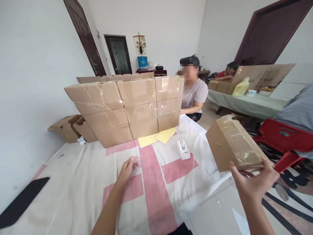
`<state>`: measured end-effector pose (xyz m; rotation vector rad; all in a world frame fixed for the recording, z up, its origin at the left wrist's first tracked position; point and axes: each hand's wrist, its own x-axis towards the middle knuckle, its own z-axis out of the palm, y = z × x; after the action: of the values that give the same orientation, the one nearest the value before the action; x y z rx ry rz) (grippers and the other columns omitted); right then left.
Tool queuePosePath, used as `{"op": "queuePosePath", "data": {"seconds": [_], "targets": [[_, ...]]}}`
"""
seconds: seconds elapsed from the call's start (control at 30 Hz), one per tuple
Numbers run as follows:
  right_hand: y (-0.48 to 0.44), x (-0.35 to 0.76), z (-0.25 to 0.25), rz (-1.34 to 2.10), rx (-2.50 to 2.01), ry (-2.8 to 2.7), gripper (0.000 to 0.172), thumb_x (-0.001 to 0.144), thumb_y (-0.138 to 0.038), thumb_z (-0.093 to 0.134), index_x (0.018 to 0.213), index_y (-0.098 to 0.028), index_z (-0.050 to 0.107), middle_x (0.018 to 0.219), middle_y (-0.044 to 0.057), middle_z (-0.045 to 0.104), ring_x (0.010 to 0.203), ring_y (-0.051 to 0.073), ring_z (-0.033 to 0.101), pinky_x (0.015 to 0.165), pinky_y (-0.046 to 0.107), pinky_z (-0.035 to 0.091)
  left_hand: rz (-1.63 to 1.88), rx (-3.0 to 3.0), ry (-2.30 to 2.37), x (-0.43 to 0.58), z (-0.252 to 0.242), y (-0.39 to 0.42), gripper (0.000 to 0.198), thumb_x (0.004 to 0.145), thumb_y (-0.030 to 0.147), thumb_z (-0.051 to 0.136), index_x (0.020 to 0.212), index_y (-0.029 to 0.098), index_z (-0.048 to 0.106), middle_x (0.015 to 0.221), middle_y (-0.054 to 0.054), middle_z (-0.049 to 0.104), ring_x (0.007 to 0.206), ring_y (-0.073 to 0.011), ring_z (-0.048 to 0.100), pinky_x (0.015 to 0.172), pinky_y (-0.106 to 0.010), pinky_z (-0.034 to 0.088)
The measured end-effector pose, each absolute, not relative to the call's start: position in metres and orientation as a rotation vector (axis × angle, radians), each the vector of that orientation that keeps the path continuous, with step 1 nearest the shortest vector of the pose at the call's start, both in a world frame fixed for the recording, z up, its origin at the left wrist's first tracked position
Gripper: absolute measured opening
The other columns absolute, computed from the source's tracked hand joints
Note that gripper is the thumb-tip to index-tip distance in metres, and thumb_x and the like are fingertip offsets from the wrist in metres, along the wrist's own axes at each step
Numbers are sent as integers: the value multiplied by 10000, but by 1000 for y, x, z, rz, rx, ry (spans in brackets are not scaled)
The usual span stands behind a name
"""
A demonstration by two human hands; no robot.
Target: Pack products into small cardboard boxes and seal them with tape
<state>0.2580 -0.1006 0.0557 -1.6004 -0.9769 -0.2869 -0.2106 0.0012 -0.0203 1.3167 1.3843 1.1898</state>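
A taped cardboard box [234,143] is held up at the right, past the cloth's right edge, tilted. My right hand [254,179] grips its near end, thumb on one side and fingers on the other. Over the pink and white cloth [156,182], my left hand [130,164] hovers or rests with its fingers curled loosely; nothing shows between them. Ahead of it, yellow sheets with small dots [156,137] lie at the foot of a wall of stacked boxes [139,107]. A small white device [183,150] sits right of the sheets.
Open cartons [66,129] stand at the left by the wall. A dark flat object [24,202] lies at the left edge. One person [195,91] crouches behind the stack; others sit near a green-covered table [249,102] and red chair [286,138].
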Motion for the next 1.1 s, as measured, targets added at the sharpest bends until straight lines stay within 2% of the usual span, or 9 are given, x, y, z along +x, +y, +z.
{"op": "queuePosePath", "data": {"seconds": [0.07,0.13,0.2,0.43,0.7,0.8,0.9,1.0,1.1], "targets": [[-54,279,38,-293,-1702,-989,945,691,-644,748,1513,-300,431,1390,234,447,1392,496,408,1009,652,503,1151,1360,1420,-208,-22,-1,521,855,690,553,950,215,746,781,-72,712,815,-276,638,776,-387,504],[0,292,23,-266,-1762,-1056,975,673,-667,730,1480,-194,452,1347,256,458,1370,498,413,1102,630,428,1066,1462,1450,-204,-23,-2,459,919,618,522,995,231,756,800,-58,712,850,-276,645,842,-393,497],[57,297,17,-221,-1820,-1127,996,667,-663,723,1459,-135,431,1360,274,436,1362,486,405,1083,604,432,964,1582,1506,-201,-23,-3,412,968,544,474,1032,253,758,830,-47,710,893,-278,654,883,-396,483],[214,278,28,-119,-2005,-1329,985,692,-604,769,1459,-157,341,1399,238,405,1265,416,509,973,547,498,792,1688,1617,-199,-20,-3,346,957,526,500,1008,309,764,972,-49,728,946,-296,650,869,-395,476],[248,269,54,76,-2186,-1352,1029,698,-631,793,1460,-101,348,1398,320,412,1171,429,594,927,579,479,840,1636,1559,-194,-15,-3,281,938,490,544,918,308,758,948,-37,740,915,-292,621,830,-376,450],[238,264,85,103,-2249,-1342,969,804,-670,661,1450,-11,366,1320,387,437,1205,478,564,888,642,441,887,1655,1495,-194,-13,-4,268,943,464,532,902,297,737,985,-45,746,947,-294,616,855,-380,427],[218,233,108,-71,-2172,-1337,967,850,-606,636,1520,-15,264,1420,428,318,1315,524,438,918,680,406,923,1710,1452,-195,-15,-4,259,949,420,501,873,281,705,934,-60,725,937,-287,608,834,-374,406],[196,166,111,-212,-2002,-1492,654,918,-397,549,1451,-52,395,1475,372,328,1388,497,340,1022,683,359,975,1711,1469,-193,-19,-3,182,896,380,552,834,262,676,864,-63,689,873,-265,594,791,-355,394],[173,63,91,-136,-1794,-1859,308,900,-235,490,1137,-96,629,1224,296,587,1235,432,496,989,598,419,1044,1675,1517,-187,-22,-4,143,842,350,608,750,240,615,767,-49,642,755,-227,557,733,-336,382]]}}
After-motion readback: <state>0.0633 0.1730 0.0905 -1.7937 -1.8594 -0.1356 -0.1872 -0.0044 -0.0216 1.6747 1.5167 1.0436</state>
